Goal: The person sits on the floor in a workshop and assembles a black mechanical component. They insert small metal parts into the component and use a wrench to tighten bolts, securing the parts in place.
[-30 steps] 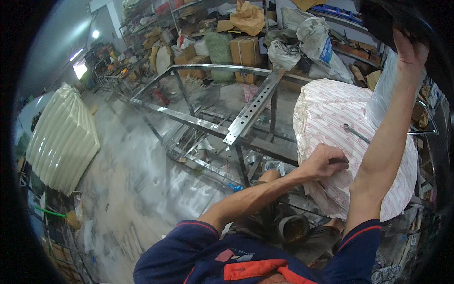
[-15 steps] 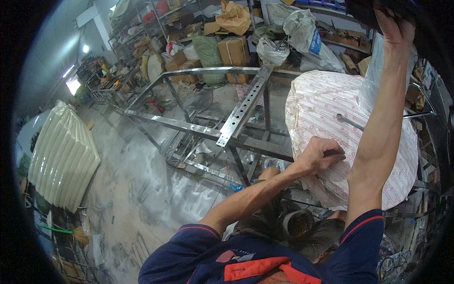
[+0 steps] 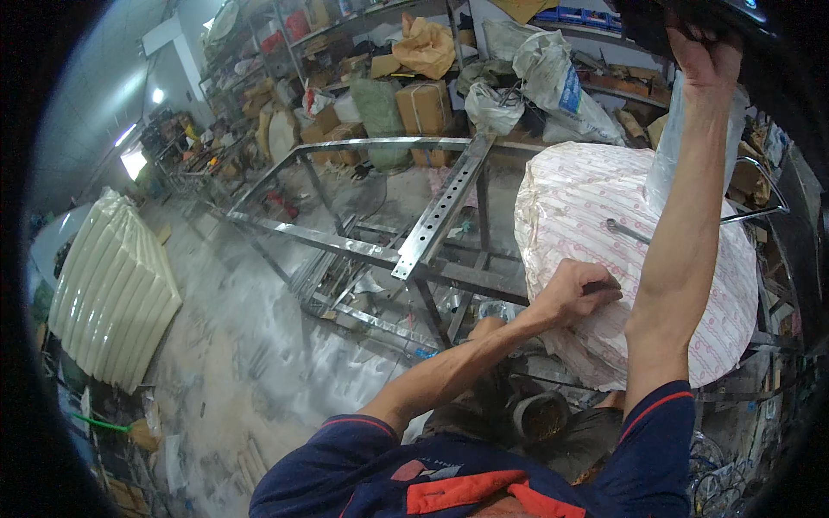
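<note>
Well, dark object point(image 3: 727, 12) at upper right, right hand's grip point(image 3: 704, 59) up by it, fingertips hidden, cannot tell if clamped; left hand's grip point(image 3: 584, 290) curled together beside paper-wrapped bundle point(image 3: 580, 192), where wrench point(image 3: 629, 230) might slide if right forearm point(image 3: 678, 242) knocks it.

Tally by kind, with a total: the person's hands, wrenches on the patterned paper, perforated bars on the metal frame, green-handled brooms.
Hands: 2, left hand and right hand
Wrench on the patterned paper: 1
Perforated bar on the metal frame: 1
Broom: 1
Total: 5
</note>
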A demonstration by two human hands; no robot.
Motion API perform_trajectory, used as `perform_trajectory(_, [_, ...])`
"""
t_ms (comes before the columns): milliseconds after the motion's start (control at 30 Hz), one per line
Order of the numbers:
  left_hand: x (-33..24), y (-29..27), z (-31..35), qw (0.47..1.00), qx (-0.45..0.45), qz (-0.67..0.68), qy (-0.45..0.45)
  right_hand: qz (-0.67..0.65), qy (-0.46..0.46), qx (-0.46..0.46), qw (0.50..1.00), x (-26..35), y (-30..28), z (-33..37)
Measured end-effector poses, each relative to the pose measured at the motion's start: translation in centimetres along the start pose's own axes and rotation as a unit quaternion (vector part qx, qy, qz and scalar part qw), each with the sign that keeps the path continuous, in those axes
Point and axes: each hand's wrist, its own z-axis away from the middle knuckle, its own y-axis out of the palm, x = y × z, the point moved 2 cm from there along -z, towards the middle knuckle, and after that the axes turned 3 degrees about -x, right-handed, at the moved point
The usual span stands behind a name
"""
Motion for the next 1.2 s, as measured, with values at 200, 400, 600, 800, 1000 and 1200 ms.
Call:
perform_trajectory(200, [0.7,0.1,0.1,0.999,-0.014,-0.004,0.036,0.018,-0.063,-0.062,0.996,-0.9,1.6,1.7])
perform_trajectory(400, [0.7,-0.1,0.2,0.999,-0.022,-0.004,0.038,-0.041,0.025,-0.035,0.998,-0.4,0.7,1.5])
perform_trajectory(600, [0.2,0.7,0.3,1.0,-0.012,0.026,0.006,-0.064,0.18,0.226,0.955,3.3,-2.3,-0.9])
perform_trajectory(800, [1.3,0.8,0.0,0.998,-0.021,-0.014,0.053,0.191,-0.029,-0.23,0.954,1.7,0.0,2.1])
perform_trajectory(1000, [-0.9,0.1,0.3,0.998,-0.028,-0.058,-0.008,-0.023,0.062,-0.125,0.99,-0.3,-0.9,2.1])
perform_trajectory(1200, [-0.9,0.2,-0.1,0.996,-0.011,-0.089,0.001,-0.051,0.1,-0.069,0.991,0.2,1.2,2.9])
